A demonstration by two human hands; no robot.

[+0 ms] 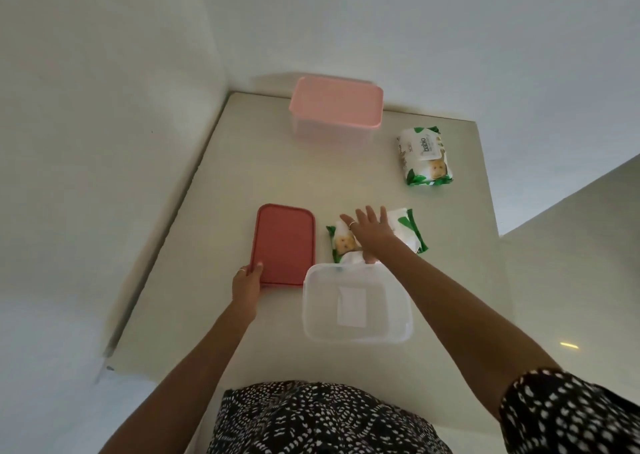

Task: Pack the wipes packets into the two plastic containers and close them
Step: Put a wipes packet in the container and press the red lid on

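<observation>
A clear plastic container (356, 306) stands open in front of me with only a white label showing inside. Its red lid (284, 244) lies flat to the left, and my left hand (246, 282) grips the lid's near corner. My right hand (372, 233) is spread open, fingers apart, over a green-and-white wipes packet (408, 228) just beyond the container. A second wipes packet (425, 157) lies farther back on the right. At the back a second clear container (311, 134) stands shut under a pink lid (336, 101).
Everything rests on a pale table (207, 315) pushed into a white wall corner; the wall runs along the left and back. The table's right edge drops off near the far packet. My patterned dress fills the bottom of the view.
</observation>
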